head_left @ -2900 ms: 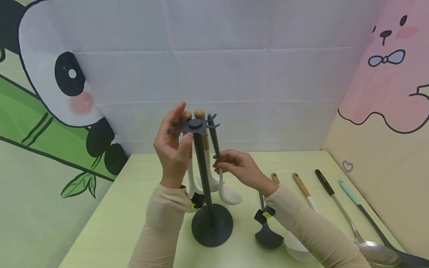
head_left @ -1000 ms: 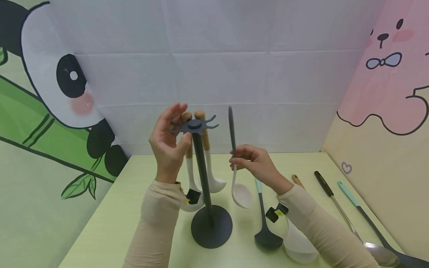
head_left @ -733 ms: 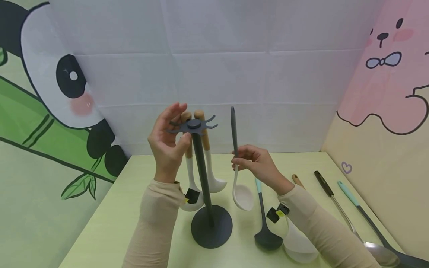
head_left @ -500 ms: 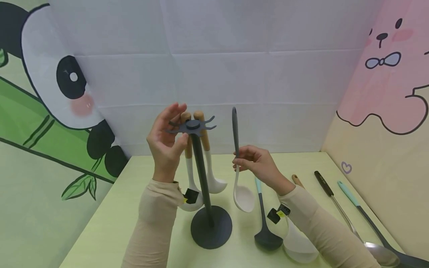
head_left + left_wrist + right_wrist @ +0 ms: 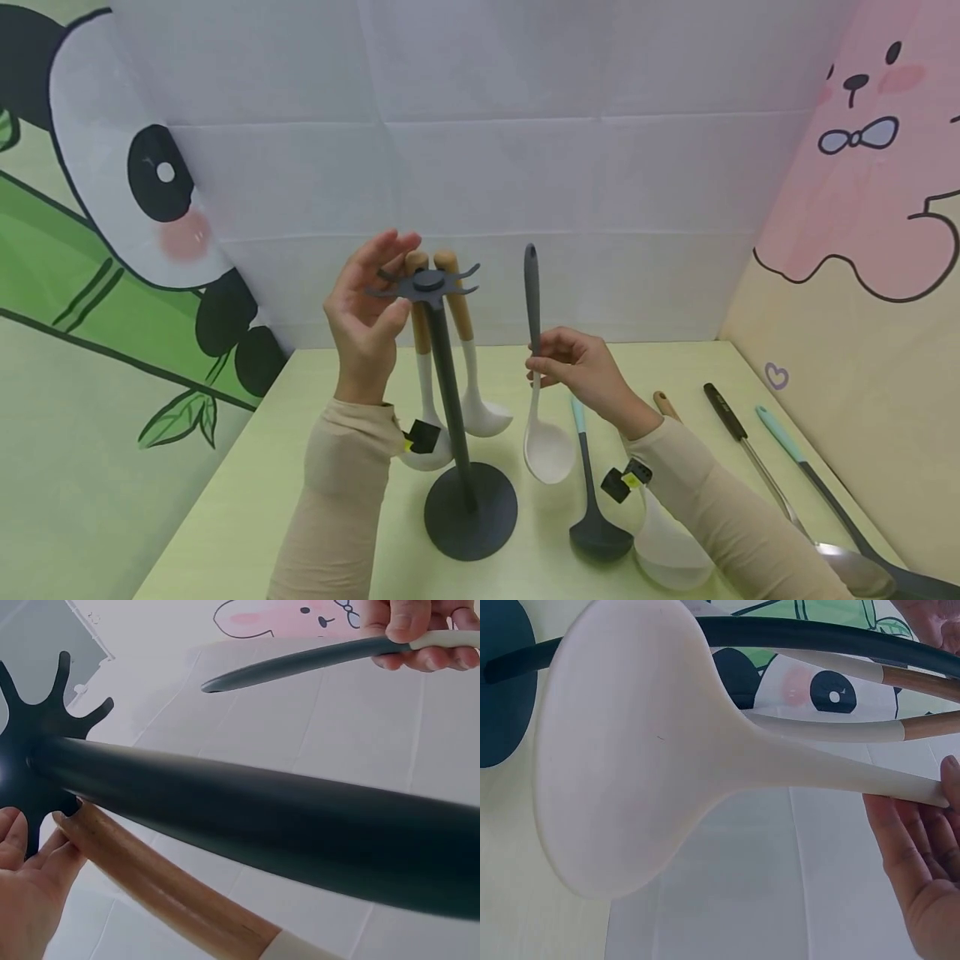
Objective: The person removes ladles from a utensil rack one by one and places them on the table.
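A dark grey utensil stand (image 5: 450, 417) rises from a round base (image 5: 470, 510) on the pale green table. My left hand (image 5: 378, 287) pinches the edge of its hook disc (image 5: 427, 283) between thumb and fingers. Two white ladles with wooden handles (image 5: 459, 321) hang from the disc. To the right of the stand, my right hand (image 5: 551, 362) grips a spoon with a grey handle and white bowl (image 5: 550, 450), upright and clear of the hooks. The right wrist view shows that bowl (image 5: 622, 757) close up; the left wrist view shows the pole (image 5: 262, 825).
On the table (image 5: 300, 467) right of the stand lie a dark ladle with a teal handle (image 5: 592, 508), a white spoon bowl (image 5: 671, 554), a wooden handle (image 5: 663, 404), a black-handled metal spoon (image 5: 780, 492) and a teal-handled dark spoon (image 5: 825, 492). Printed backdrops close in three sides.
The grey-handled spoon has come off the stand's hook. My right hand has carried it right and slightly down. The left hand has stayed on the hook disc.
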{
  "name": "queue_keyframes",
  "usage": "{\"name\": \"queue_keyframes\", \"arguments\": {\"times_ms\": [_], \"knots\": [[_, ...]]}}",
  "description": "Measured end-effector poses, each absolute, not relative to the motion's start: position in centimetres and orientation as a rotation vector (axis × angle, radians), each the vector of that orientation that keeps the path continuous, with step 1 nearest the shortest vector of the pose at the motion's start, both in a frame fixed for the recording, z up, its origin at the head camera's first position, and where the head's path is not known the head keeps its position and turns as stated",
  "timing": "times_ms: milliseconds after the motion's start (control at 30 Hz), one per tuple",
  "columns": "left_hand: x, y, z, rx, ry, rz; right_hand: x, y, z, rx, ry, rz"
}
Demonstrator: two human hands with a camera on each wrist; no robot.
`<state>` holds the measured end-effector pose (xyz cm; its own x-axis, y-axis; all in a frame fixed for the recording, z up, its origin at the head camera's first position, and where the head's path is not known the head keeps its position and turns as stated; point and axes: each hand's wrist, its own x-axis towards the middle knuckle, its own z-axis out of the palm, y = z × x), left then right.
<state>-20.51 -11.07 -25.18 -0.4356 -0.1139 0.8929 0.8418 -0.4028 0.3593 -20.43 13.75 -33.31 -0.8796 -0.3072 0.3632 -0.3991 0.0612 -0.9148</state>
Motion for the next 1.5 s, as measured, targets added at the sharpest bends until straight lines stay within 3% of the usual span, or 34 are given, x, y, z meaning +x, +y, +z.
{"name": "queue_keyframes", "arguments": {"times_ms": [1500], "knots": [[-21.7,-12.3,-25.0,-1.213,-1.069,-2.086,-22.4,14.3,-38.7,0.472,-2.395,2.049]]}}
